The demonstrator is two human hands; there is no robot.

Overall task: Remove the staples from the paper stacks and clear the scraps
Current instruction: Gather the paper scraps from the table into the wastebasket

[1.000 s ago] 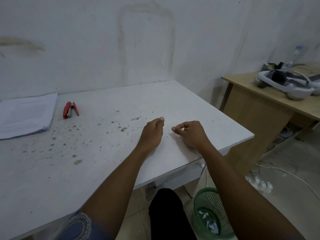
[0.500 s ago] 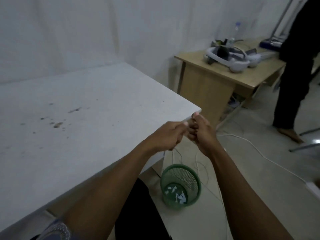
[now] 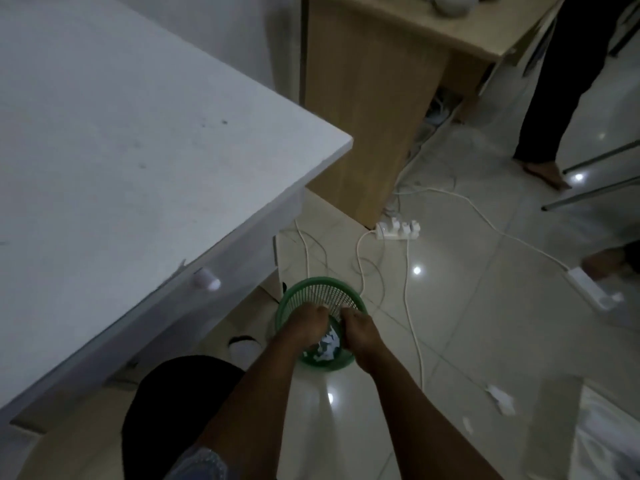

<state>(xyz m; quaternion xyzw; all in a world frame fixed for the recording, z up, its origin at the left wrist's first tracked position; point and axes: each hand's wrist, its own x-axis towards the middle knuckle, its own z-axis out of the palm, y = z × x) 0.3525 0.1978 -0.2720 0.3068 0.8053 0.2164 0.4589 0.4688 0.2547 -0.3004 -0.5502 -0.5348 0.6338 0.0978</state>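
Observation:
A green mesh waste basket (image 3: 304, 284) stands on the tiled floor beside the white table (image 3: 138, 168). White paper scraps (image 3: 327, 348) lie in its bottom. My left hand (image 3: 308, 320) and my right hand (image 3: 360, 330) hover close together over the basket's mouth, fingers curled downward. Nothing shows between the fingers of either hand. A few more paper scraps (image 3: 500, 398) lie on the floor to the right. No paper stack or staple remover is in view.
White cables and a power strip (image 3: 398, 230) run across the floor behind the basket, with a second strip (image 3: 588, 285) at the right. A wooden desk (image 3: 374, 98) stands behind. Another person's leg (image 3: 554, 81) and metal chair legs (image 3: 602, 157) are at the upper right.
Both hands left the tabletop, met at the table's corner, then dropped down over the green basket. My view swung right and down to the floor.

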